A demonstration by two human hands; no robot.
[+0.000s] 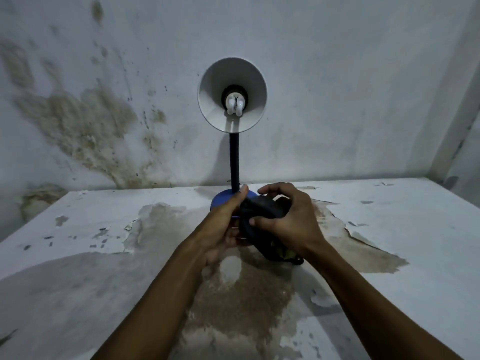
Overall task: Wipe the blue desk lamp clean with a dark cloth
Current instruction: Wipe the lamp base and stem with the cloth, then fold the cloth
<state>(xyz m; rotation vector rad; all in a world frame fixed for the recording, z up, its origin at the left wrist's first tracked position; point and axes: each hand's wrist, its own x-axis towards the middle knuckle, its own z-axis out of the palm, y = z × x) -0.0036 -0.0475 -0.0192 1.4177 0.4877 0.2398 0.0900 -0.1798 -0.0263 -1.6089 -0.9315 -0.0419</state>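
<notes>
The blue desk lamp (pixel 234 162) stands upright at the back of the white table (pixel 78 268), against the wall. Its dark flexible neck rises from a round blue base (pixel 220 199), and its shade faces me with a white bulb (pixel 235 103) inside. A dark cloth (pixel 255 211) is bunched up in front of the base, held between both hands. My left hand (pixel 224 224) holds it from the left, thumb up near the neck. My right hand (pixel 288 216) grips it from the right and above with curled fingers. Part of the base is hidden behind the cloth and hands.
The table top is stained brown and its paint is peeling. The stained wall (pixel 91 113) stands right behind the lamp. A second wall closes the corner at the right (pixel 457 141).
</notes>
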